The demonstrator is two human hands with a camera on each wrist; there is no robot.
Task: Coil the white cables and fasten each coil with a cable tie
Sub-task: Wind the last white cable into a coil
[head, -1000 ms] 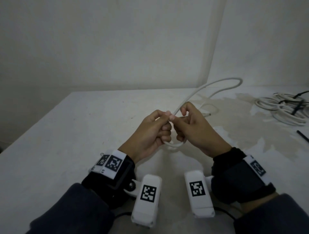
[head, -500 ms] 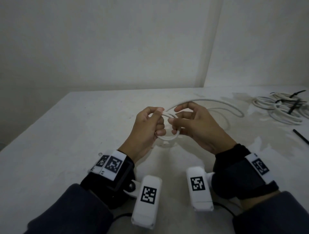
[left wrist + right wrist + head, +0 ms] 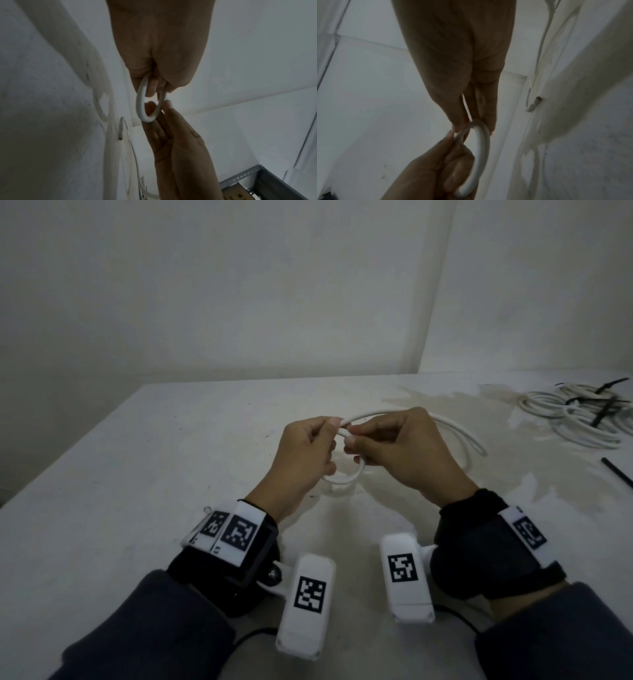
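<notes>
Left hand (image 3: 306,448): pinches the cable (image 3: 459,430) loop above the table (image 3: 137,474)
Right hand (image 3: 397,450): pinches the same loop — fingertips meeting the left's
Coils (image 3: 575,419): tied, at the table's far right corner

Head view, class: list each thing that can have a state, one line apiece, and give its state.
White cable: partly coiled in a small loop, held above the table, no tie on it.
Left hand: grips the loop.
Right hand: pinches the cable at the loop.
Coiled cables: on the table, fastened with black ties.
Loose black cable tie: lying unused on the table.
</notes>
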